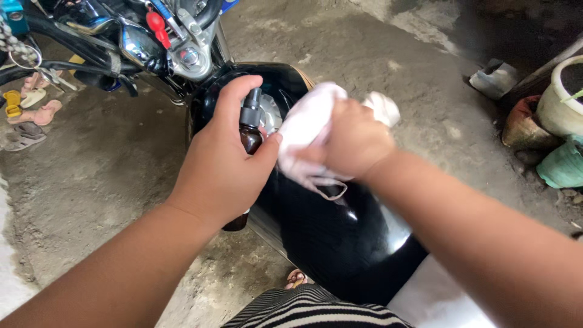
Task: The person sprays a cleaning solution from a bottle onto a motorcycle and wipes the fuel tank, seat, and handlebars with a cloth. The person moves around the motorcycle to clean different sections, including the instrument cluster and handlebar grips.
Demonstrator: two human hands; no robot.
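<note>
My left hand (221, 164) grips a small brown spray bottle (250, 136) with a grey nozzle, index finger resting over the top. The nozzle points toward a white cloth (306, 124) bunched in my right hand (352, 143). Both hands hover over the glossy black fuel tank (322, 231) of a motorcycle. The bottle's lower part shows below my palm; most of its body is hidden by my fingers. The cloth almost touches the bottle's nozzle.
The motorcycle's handlebars and steering head (182, 48) lie ahead, with keys (24, 58) hanging at left. Sandals (27, 115) lie on the concrete floor at left. Pots and a green bag (562, 164) stand at right. My striped clothing (316, 310) and a sandalled foot (296, 279) show below.
</note>
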